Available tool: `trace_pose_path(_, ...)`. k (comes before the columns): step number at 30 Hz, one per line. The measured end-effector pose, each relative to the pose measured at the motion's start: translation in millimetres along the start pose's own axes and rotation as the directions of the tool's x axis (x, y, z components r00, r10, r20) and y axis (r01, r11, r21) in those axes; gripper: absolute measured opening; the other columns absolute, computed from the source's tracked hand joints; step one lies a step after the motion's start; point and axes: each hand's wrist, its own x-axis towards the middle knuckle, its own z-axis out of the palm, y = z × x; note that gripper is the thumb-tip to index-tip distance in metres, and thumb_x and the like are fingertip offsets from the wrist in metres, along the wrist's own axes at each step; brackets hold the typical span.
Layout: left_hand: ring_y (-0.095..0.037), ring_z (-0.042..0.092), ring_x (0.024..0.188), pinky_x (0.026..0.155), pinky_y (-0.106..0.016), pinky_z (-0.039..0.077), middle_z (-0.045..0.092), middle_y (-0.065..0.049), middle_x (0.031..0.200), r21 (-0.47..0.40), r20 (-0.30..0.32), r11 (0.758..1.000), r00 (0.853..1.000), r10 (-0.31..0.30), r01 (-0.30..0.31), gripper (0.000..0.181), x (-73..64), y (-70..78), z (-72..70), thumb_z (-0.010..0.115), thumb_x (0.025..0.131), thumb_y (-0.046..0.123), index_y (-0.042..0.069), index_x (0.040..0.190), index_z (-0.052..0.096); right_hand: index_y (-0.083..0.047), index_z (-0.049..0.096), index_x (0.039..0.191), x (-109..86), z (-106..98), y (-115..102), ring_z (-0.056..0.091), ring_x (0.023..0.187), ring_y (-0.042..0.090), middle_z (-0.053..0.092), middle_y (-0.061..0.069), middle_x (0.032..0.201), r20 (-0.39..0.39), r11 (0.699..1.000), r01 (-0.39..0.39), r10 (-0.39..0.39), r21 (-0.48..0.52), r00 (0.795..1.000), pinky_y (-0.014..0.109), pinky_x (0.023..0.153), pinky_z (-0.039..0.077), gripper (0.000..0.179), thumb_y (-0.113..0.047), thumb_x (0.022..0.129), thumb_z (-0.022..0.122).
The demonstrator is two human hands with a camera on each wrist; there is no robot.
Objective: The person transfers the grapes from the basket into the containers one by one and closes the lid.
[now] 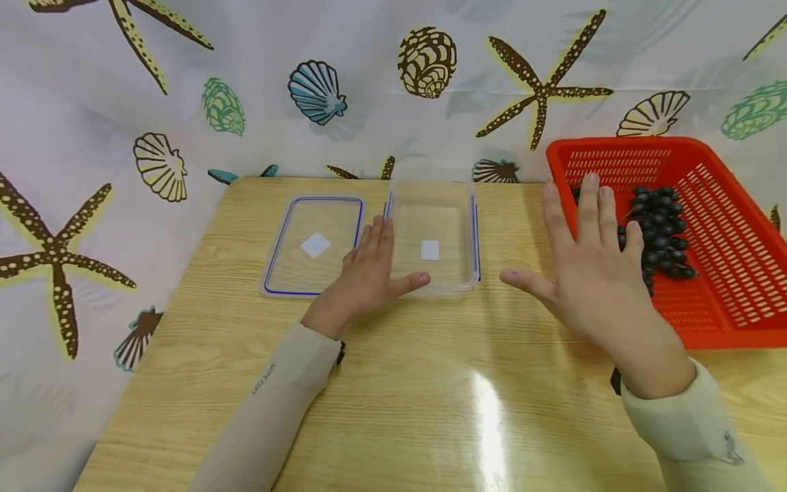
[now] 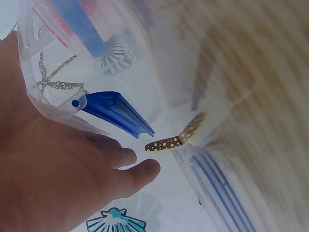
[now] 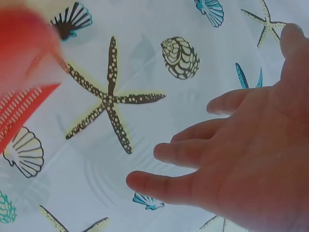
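Note:
My left hand point(image 1: 365, 273) is at the left side of a clear plastic container point(image 1: 433, 219), fingers extended along its wall and thumb over its near left corner. In the left wrist view the container's blue clip point(image 2: 118, 112) hangs beside the fingers. A clear lid with a blue seal point(image 1: 289, 266) lies flat to the left of that hand. My right hand point(image 1: 599, 280) is raised with fingers spread and holds nothing. It is at the left edge of a red plastic basket point(image 1: 719, 338), where dark grapes point(image 1: 660, 232) lie, partly hidden by the hand.
A wooden table point(image 1: 399, 410) bears the container, lid and basket. Behind it hangs a white cloth point(image 1: 381, 130) printed with shells and starfish. White square labels show on the container point(image 1: 430, 250) and on the lid. Light glares off the table's front.

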Motion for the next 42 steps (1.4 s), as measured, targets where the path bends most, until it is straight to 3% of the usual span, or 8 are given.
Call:
trace_pose_path(12,-0.026,-0.021,0.15,0.118,-0.057,0.002,-0.026,-0.009,0.164,0.001,-0.016,1.0,1.0,0.003,-0.003,0.116,-2.2,-4.1,1.8,0.052,0.093,0.072,0.008,0.158,-0.019,-0.014,-0.011,0.162,22.7,-36,28,-0.009,0.147,0.052,-0.025,0.022,0.162,0.087,0.999,0.046,-0.046,-0.003,0.995,0.078,0.106,0.002,0.102,-0.069,0.097,0.045)
trace_pose_path(17,-0.026,-0.02,0.15,0.118,-0.057,0.002,-0.024,-0.01,0.164,0.017,-0.031,1.0,0.999,0.011,-0.011,0.116,-2.8,-4.0,2.7,0.051,0.093,0.073,0.007,0.159,-0.017,-0.012,-0.013,0.161,41.7,-43,56,-0.015,0.146,0.051,-0.029,0.023,0.16,0.098,1.0,-0.026,0.026,0.005,0.995,0.077,0.105,-0.004,0.099,-0.069,0.099,0.04)
trace_pose_path(23,-0.029,-0.018,0.151,0.118,-0.059,0.005,-0.023,-0.01,0.164,0.021,-0.028,1.0,1.0,0.001,0.0,0.116,-4.6,-3.7,4.7,0.05,0.092,0.075,0.007,0.159,-0.016,-0.01,-0.013,0.161,60.0,-40,92,-0.019,0.145,0.052,-0.028,0.029,0.158,0.124,0.994,-0.105,0.105,-0.01,0.987,0.079,0.104,-0.004,0.097,-0.07,0.1,0.034)
trace_pose_path(34,-0.026,-0.02,0.15,0.118,-0.058,0.004,-0.022,-0.009,0.165,0.015,-0.025,1.0,1.0,0.001,0.0,0.116,-6.6,-4.5,4.5,0.051,0.091,0.075,0.007,0.16,-0.015,-0.012,-0.013,0.16,83.6,-22,156,-0.008,0.141,0.062,-0.023,0.039,0.154,0.135,0.975,-0.22,0.223,-0.037,0.965,0.08,0.103,0.002,0.096,-0.073,0.098,0.028)
trace_pose_path(42,-0.03,-0.015,0.152,0.118,-0.058,0.003,-0.022,-0.009,0.165,0.019,-0.042,1.0,0.999,0.023,-0.022,0.116,-5.2,-5.8,2.5,0.05,0.091,0.076,0.007,0.16,-0.014,0.003,-0.005,0.158,94.0,-8,188,0.018,0.125,0.073,-0.001,0.051,0.149,0.185,0.955,-0.277,0.293,-0.106,0.938,0.078,0.103,0.017,0.1,-0.073,0.099,0.024)
